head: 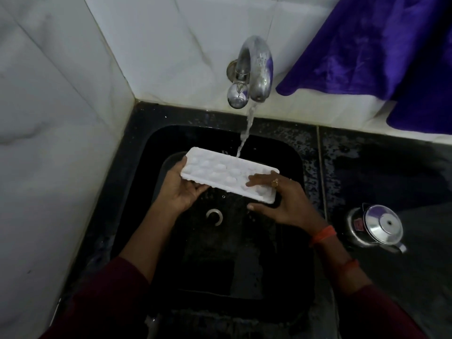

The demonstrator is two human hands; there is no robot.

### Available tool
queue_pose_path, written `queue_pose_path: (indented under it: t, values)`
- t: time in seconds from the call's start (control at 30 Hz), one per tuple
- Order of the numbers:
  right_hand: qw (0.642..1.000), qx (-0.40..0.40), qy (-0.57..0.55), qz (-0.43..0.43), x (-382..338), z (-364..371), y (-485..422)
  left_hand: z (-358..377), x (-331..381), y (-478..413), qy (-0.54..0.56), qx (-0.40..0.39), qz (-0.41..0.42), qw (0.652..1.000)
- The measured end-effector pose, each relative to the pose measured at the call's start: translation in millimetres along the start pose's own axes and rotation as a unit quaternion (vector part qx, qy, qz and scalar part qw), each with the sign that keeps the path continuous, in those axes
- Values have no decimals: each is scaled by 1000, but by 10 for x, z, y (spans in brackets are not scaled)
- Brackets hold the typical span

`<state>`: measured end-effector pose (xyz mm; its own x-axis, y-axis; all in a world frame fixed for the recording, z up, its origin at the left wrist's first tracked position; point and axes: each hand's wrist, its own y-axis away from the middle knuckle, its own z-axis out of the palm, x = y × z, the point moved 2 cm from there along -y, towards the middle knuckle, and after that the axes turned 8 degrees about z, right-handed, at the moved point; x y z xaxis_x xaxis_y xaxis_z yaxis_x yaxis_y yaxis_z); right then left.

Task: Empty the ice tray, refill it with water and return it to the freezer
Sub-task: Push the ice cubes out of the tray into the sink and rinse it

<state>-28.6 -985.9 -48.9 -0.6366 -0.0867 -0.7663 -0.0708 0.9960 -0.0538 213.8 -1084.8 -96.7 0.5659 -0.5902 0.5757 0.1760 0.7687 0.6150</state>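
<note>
From the head camera we see the white ice tray (227, 173) held over the black sink (291, 148), its far edge under the stream of water (247, 128) falling from the tap (256, 69). Our left hand (181, 189) grips the tray's left end from below. Our right hand (281, 201) pinches the right end, fingers on top, thumb at the near edge. A steel pot (376, 226) stands on the worktop (381, 172), right of the sink.
</note>
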Motion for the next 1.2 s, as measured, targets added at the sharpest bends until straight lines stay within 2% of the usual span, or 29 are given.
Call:
queue_pose_path:
  t: [0.1,0.27,0.37,0.43,0.53,0.73,0.8,0.97,1.2]
  values:
    - [997,-6,-55,52,-178,-73,-109,-51,6,-1,16,-23,21,999]
    - [972,102,-142,156,-280,-61,-604,-92,-27,15,50,-34,30,998]
    - [918,131,-290,235,-274,-79,-1035,-112,-56,51,52,-34,39,997]
    - [874,116,-377,283,-295,-105,-1315,-125,-73,77,52,-33,38,997]
    - [851,80,-429,292,-378,-100,-1607,-142,-87,119,51,-31,43,997]
    - [865,124,-374,310,-430,-53,-1848,-141,-85,169,49,-46,59,996]
    - [847,116,-414,313,-422,-40,-1847,-154,-98,166,49,-49,60,996]
    - [764,64,-545,339,-355,23,-1864,-144,-139,157,58,-40,54,996]
    - [754,46,-566,330,-325,30,-1785,-164,-170,121,63,-23,48,997]
